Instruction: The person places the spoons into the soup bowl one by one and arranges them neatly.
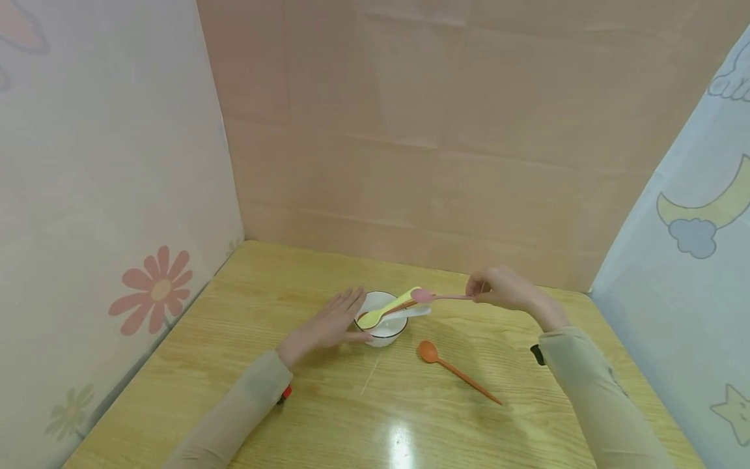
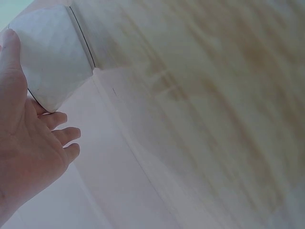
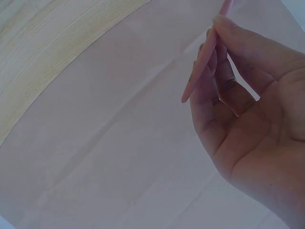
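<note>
Left hand (image 1: 328, 324) lies flat and spread on the table (image 1: 234, 365), fingers straight, its fingertips against the near-left side of the white bowl (image 1: 383, 333). The left wrist view agrees: open palm beside the bowl's outer wall, nothing grasped.

Right hand (image 1: 505, 288) is raised off the table, on the far side of the bowl from the left hand. It pinches the tail end of the pink spoon (image 1: 436, 297) between thumb and fingertips (the right wrist view shows the handle pressed between thumb pad and index finger, the other fingers loosely curled behind). The pink spoon is held roughly level, its head pointing toward the left hand and hovering just above the bowl's right rim.

Already resting in the bowl: a yellow-green spoon (image 1: 387, 309), head down inside and handle leaning out over the rim toward the right hand, and a white spoon (image 1: 413, 312) under it. Whether a further brownish handle lies there too, I cannot tell. An orange spoon (image 1: 454, 369) lies loose on the table, nearer the person than the right hand, apart from the bowl.

Judgement on technique: the pinch sits at the very end of the handle, so the head can swing. Best to tip the head downward and lower it into the open gap beside the yellow-green spoon, releasing only once the head rests inside. The left hand should press the bowl steady, since a light bowl with handles leaning over one rim may tip.
</note>
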Motion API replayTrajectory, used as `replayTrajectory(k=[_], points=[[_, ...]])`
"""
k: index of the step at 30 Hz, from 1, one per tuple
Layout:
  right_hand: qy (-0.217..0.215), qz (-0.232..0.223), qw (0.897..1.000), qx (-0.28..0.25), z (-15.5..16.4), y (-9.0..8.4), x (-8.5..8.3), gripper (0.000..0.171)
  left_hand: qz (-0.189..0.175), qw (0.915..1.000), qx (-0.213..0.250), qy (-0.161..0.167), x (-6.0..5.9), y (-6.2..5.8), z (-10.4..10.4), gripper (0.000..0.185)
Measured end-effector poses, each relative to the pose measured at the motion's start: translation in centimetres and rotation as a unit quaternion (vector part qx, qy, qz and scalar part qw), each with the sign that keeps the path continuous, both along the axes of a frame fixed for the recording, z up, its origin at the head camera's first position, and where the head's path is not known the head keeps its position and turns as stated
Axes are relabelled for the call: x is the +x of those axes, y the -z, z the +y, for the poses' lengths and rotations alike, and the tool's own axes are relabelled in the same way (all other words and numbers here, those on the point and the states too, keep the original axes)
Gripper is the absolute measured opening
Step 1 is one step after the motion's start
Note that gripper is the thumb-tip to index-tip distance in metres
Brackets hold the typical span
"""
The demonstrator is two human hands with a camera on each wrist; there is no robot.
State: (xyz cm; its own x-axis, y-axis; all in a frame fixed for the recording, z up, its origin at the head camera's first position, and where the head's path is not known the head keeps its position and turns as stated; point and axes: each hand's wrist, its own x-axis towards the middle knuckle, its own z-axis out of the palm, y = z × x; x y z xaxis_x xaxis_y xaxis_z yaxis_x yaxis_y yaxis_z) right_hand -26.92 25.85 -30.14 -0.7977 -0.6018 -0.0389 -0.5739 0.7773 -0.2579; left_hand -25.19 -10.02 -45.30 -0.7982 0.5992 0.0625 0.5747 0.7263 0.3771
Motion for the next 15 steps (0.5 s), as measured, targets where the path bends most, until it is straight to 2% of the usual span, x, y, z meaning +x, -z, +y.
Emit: replayTrajectory(k=[15], points=[[-0.018,-0.012,1.000,0.005,-2.0,-0.2,-0.4,0.009,0.000,1.0000,-0.008,0.003,0.1,-0.2,0.0,0.099]])
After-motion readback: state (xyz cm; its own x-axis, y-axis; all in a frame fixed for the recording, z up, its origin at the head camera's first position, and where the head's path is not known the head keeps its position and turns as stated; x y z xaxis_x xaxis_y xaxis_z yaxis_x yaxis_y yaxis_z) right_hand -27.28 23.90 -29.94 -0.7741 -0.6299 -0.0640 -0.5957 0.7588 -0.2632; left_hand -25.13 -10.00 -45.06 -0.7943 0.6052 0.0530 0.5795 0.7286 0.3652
